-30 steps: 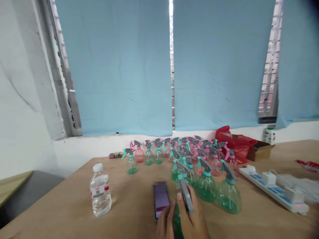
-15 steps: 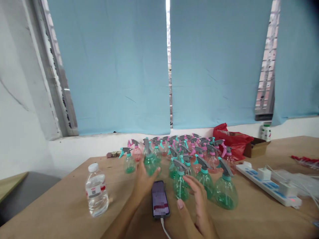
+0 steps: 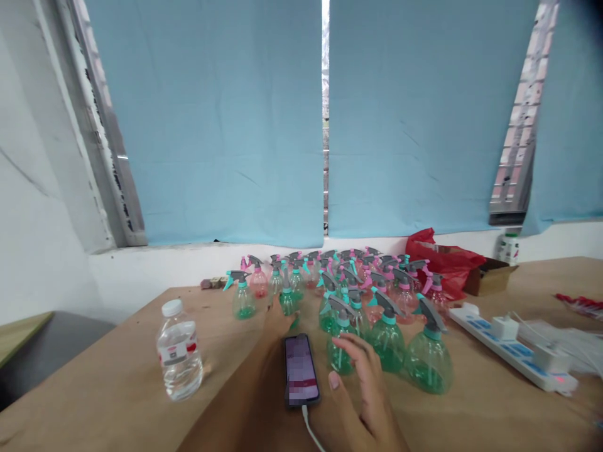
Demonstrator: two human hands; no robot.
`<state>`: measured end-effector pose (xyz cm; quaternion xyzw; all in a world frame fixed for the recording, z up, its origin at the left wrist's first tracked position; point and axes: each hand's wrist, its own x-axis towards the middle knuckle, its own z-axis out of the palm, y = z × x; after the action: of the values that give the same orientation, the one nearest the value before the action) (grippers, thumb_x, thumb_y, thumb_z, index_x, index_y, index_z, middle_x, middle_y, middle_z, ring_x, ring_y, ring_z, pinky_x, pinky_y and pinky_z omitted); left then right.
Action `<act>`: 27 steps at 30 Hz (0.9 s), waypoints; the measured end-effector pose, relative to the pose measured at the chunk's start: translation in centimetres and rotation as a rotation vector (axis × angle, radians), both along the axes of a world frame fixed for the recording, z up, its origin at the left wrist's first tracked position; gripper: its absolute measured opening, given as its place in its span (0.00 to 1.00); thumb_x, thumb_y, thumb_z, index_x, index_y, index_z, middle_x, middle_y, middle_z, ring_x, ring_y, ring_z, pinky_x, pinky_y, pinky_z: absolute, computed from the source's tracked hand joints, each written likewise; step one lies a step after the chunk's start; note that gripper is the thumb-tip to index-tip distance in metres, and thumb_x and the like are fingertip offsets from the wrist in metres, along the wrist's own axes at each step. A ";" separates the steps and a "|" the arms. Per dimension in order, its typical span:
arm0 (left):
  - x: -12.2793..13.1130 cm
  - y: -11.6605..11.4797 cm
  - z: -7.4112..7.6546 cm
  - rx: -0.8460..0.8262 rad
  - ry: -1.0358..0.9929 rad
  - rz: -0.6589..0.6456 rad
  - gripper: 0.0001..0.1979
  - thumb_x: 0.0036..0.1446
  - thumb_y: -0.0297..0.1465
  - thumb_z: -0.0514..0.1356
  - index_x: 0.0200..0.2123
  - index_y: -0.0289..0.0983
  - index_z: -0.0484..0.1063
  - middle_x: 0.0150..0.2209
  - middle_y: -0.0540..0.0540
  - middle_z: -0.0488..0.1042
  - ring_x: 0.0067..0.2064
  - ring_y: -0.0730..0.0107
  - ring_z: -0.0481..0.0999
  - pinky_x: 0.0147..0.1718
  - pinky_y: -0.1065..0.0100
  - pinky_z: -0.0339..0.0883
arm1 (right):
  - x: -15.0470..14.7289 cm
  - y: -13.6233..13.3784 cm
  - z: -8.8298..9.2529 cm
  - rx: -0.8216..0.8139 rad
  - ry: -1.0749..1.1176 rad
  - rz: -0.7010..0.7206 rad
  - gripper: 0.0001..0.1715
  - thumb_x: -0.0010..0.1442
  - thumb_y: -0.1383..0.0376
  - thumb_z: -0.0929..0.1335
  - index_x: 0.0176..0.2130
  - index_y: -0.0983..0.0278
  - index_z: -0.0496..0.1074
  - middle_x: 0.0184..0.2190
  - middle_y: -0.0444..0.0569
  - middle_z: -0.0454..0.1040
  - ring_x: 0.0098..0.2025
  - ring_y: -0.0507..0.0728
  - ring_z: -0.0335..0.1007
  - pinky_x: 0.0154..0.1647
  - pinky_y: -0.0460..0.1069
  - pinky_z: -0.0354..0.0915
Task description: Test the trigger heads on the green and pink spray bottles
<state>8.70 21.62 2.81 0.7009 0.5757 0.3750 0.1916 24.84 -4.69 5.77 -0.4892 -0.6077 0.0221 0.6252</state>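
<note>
Many small spray bottles with grey triggers, green (image 3: 428, 358) and pink (image 3: 258, 280), stand grouped at the middle of a wooden table (image 3: 108, 402). My left hand (image 3: 277, 319) reaches forward and is closed round the base of one green spray bottle (image 3: 288, 300) at the group's left side. My right hand (image 3: 363, 384) hovers open with fingers spread, just in front of another green spray bottle (image 3: 340, 349), not gripping it. Between my hands lies a phone (image 3: 300, 370) with a lit screen and a white cable (image 3: 313, 433).
A clear water bottle (image 3: 178, 351) stands at the left. A white power strip (image 3: 513, 355) with plugs lies at the right. A red plastic bag (image 3: 443, 262), a cardboard box (image 3: 490, 276) and a small white bottle (image 3: 507, 247) sit by the window sill. Blue blinds cover the windows.
My right hand let go of the green bottle it carried, which now stands in the group. My left hand took another green bottle and moved it farther away.
</note>
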 end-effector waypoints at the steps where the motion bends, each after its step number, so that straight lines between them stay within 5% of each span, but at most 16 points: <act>1: -0.1 0.1 -0.3 0.004 0.001 -0.008 0.42 0.51 0.36 0.71 0.66 0.37 0.58 0.63 0.31 0.72 0.67 0.41 0.67 0.64 0.49 0.58 | 0.0 0.0 0.1 -0.003 -0.005 0.009 0.21 0.72 0.55 0.63 0.61 0.54 0.68 0.59 0.55 0.69 0.62 0.67 0.66 0.59 0.62 0.68; 5: -0.5 0.3 -0.7 0.022 0.022 0.011 0.48 0.45 0.42 0.74 0.66 0.39 0.58 0.65 0.30 0.68 0.69 0.36 0.62 0.65 0.46 0.55 | -0.2 -0.3 0.3 -0.022 -0.023 0.041 0.19 0.73 0.54 0.62 0.59 0.53 0.68 0.58 0.53 0.69 0.61 0.65 0.67 0.60 0.61 0.67; 8: -1.3 0.0 -0.1 0.110 0.004 0.125 0.37 0.54 0.46 0.69 0.62 0.42 0.62 0.65 0.33 0.66 0.69 0.38 0.62 0.66 0.46 0.54 | -0.4 -0.6 0.5 -0.030 -0.023 0.051 0.20 0.73 0.53 0.62 0.59 0.54 0.69 0.59 0.53 0.68 0.62 0.65 0.66 0.61 0.60 0.67; 12: -3.7 -0.2 1.4 0.184 -0.027 0.358 0.25 0.61 0.41 0.63 0.57 0.39 0.64 0.59 0.34 0.70 0.65 0.46 0.66 0.65 0.51 0.57 | -0.6 -1.1 0.7 -0.041 0.010 0.075 0.20 0.74 0.53 0.60 0.60 0.53 0.69 0.60 0.52 0.68 0.63 0.64 0.65 0.62 0.59 0.65; 17: -7.2 0.8 2.5 0.062 -0.076 0.595 0.39 0.58 0.39 0.66 0.65 0.30 0.54 0.63 0.22 0.61 0.68 0.36 0.62 0.63 0.46 0.58 | -1.0 -1.3 0.8 -0.045 0.043 0.092 0.21 0.75 0.51 0.59 0.58 0.52 0.70 0.58 0.52 0.69 0.62 0.65 0.66 0.61 0.60 0.65; 22: -8.8 2.8 2.2 -0.050 -0.084 0.613 0.48 0.53 0.42 0.69 0.68 0.30 0.49 0.69 0.17 0.54 0.71 0.30 0.56 0.64 0.43 0.56 | -1.2 -0.9 0.4 -0.037 0.044 0.090 0.21 0.74 0.50 0.59 0.58 0.52 0.71 0.57 0.52 0.70 0.60 0.65 0.68 0.59 0.60 0.67; 27: -9.5 3.2 1.9 -0.061 -0.065 0.521 0.42 0.52 0.40 0.70 0.64 0.30 0.57 0.63 0.21 0.65 0.66 0.30 0.64 0.59 0.46 0.63 | -0.7 -0.8 0.5 -0.052 0.023 0.067 0.22 0.74 0.50 0.58 0.58 0.53 0.71 0.57 0.53 0.69 0.60 0.66 0.67 0.59 0.61 0.66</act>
<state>-0.78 24.86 4.74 0.5103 0.7415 0.4165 0.1279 24.10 -5.45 6.30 -0.4847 -0.6157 0.0643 0.6179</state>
